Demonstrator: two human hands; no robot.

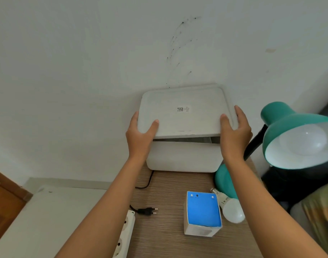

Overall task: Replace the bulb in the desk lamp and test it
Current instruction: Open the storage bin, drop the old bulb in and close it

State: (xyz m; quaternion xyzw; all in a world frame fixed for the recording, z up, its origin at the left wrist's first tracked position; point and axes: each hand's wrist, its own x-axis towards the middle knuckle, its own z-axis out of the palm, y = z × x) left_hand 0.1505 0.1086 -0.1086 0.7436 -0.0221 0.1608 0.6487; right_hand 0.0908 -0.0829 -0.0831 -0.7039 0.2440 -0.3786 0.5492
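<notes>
A white storage box (183,157) stands at the back of the wooden table against the wall. Its white lid (185,112) is tilted up at the front, leaving a dark gap above the box. My left hand (140,135) grips the lid's left edge and my right hand (233,131) grips its right edge. A teal desk lamp (282,127) stands at the right, with a white bulb (302,140) in its shade. A loose white bulb (232,209) lies on the table beside a blue and white bulb carton (203,215). The lamp's black plug (148,211) lies unplugged on the table.
A white power strip (125,231) hangs at the table's left edge (133,244). The lamp's black cord (148,181) runs along the table beside the box. The lamp's teal base (224,179) sits behind the loose bulb. A white surface lies lower left.
</notes>
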